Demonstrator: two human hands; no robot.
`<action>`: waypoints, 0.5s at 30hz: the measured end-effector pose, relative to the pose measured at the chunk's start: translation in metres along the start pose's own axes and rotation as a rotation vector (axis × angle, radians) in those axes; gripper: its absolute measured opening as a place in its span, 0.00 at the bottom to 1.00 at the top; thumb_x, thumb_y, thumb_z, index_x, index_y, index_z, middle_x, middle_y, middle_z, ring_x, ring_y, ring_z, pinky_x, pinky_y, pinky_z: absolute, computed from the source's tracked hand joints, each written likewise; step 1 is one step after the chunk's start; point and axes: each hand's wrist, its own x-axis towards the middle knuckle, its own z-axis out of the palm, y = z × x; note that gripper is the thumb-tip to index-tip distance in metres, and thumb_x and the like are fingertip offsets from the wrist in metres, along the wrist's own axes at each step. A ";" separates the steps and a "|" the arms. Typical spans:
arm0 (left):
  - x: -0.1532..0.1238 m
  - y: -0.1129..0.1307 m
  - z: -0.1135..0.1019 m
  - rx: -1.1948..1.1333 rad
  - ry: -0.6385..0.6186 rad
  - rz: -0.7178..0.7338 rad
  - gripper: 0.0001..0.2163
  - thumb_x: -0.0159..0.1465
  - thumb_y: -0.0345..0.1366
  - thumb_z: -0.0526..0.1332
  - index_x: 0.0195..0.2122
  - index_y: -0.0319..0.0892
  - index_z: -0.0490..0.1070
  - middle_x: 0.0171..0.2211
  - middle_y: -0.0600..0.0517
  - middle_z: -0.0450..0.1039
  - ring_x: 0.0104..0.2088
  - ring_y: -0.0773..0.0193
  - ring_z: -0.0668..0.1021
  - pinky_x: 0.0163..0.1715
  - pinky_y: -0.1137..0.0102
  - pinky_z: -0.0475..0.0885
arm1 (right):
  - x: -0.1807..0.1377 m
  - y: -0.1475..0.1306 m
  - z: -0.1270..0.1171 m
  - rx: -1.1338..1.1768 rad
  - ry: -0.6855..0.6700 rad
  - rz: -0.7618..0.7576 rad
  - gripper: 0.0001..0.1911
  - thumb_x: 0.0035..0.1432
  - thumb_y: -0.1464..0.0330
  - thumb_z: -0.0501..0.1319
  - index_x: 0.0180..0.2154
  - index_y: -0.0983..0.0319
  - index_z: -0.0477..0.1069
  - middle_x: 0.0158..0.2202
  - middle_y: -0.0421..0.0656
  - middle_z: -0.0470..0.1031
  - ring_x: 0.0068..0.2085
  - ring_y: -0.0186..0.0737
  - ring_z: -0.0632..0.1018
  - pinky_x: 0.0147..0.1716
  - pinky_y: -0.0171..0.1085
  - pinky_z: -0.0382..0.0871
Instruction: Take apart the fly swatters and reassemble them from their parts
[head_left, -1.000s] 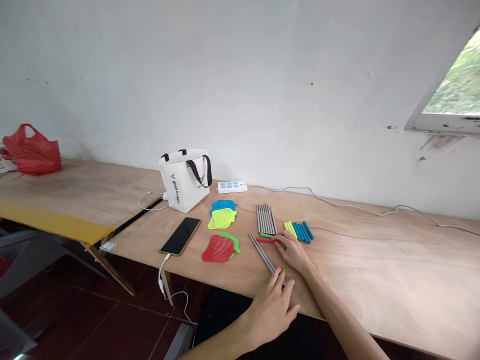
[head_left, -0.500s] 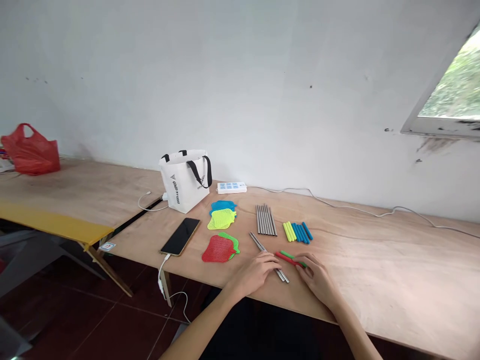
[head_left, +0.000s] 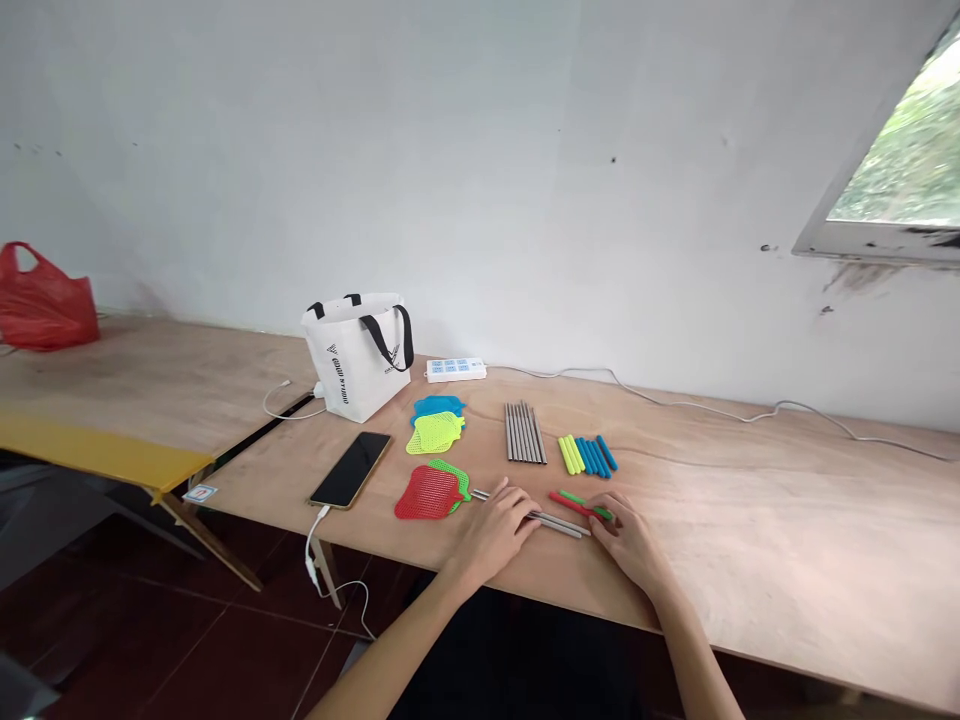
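in left hand (head_left: 495, 530), palm down and fingers curled closed: two loose rods (head_left: 556, 523), metal, gripped around the middle. in right hand (head_left: 628, 540), between thumb and fingers: red tube (head_left: 570, 502) and green tube (head_left: 568, 494), pinched at their right ends, side by side. between rods and tubes: both long axes slanting far left to near right, roughly parallel; tubes just beyond rods. right rod ends nearer to right hand, close by the thumb, contact impossible to tell; left rod ends just beside green mesh (head_left: 463, 486).

farther out, on table (head_left: 750, 520): red mesh (head_left: 427, 494) lapped over the green, yellow mesh (head_left: 435, 433) over blue mesh (head_left: 437, 405), all to the left. beyond hands: row of rods (head_left: 525, 437); right of it, yellow tubes (head_left: 571, 455) and blue tubes (head_left: 596, 457). at far left: phone (head_left: 351, 470), white bag (head_left: 360, 375); behind, power strip (head_left: 456, 370).
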 end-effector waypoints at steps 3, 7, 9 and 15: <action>-0.001 0.000 -0.005 0.005 -0.022 -0.025 0.06 0.71 0.34 0.59 0.46 0.48 0.75 0.44 0.54 0.76 0.50 0.62 0.78 0.61 0.64 0.69 | 0.000 0.001 0.002 -0.021 0.017 -0.025 0.12 0.61 0.66 0.56 0.44 0.55 0.76 0.43 0.46 0.76 0.46 0.49 0.76 0.46 0.49 0.73; -0.002 0.000 -0.009 0.021 -0.037 -0.048 0.10 0.72 0.32 0.56 0.50 0.48 0.73 0.48 0.53 0.74 0.50 0.60 0.78 0.51 0.67 0.74 | 0.000 -0.001 0.002 -0.063 0.062 -0.070 0.21 0.61 0.69 0.53 0.53 0.53 0.75 0.50 0.45 0.75 0.53 0.48 0.75 0.55 0.51 0.70; -0.002 0.000 -0.008 0.011 -0.046 -0.036 0.12 0.71 0.29 0.55 0.51 0.47 0.71 0.50 0.52 0.74 0.52 0.59 0.77 0.54 0.65 0.73 | -0.001 -0.003 0.001 -0.097 0.048 -0.066 0.23 0.60 0.69 0.53 0.55 0.53 0.74 0.53 0.45 0.73 0.55 0.47 0.75 0.57 0.50 0.70; -0.002 -0.002 -0.007 -0.068 -0.098 -0.009 0.20 0.66 0.20 0.52 0.54 0.47 0.69 0.55 0.51 0.71 0.57 0.59 0.74 0.58 0.63 0.70 | -0.002 -0.006 0.000 -0.200 -0.062 0.003 0.28 0.58 0.70 0.53 0.60 0.53 0.71 0.65 0.41 0.67 0.59 0.47 0.75 0.57 0.47 0.71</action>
